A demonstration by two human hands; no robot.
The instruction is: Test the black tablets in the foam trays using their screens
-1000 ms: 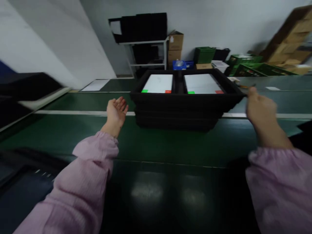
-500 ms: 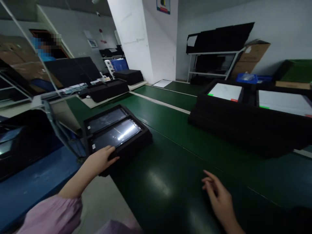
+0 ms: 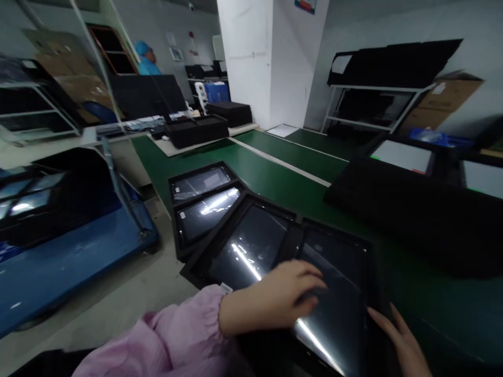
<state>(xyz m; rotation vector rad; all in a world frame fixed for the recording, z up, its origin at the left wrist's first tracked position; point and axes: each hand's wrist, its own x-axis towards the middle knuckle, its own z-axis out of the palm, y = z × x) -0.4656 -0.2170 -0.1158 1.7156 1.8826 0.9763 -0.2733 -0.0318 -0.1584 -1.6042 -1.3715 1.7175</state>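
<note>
A black foam tray lies in front of me on the green table. It holds two dark glossy screen panels, a left one and a right one. My left hand is over the right panel with its fingers loosely apart, slightly blurred; whether it touches the glass I cannot tell. At the tray's right edge is my right hand, thumb on the rim and fingers along the outer side. Another black tray with two panels sits behind to the left, partly overlapped by the near one.
Black trays with white-lit screens stand at the right. Left of the table, a blue cart carries more panels. A person in blue is behind a monitor. A white pillar rises at the back.
A second tray with two panels now lies in front of me, against the first tray. My left hand has left the first tray and moved right. The view has turned left.
</note>
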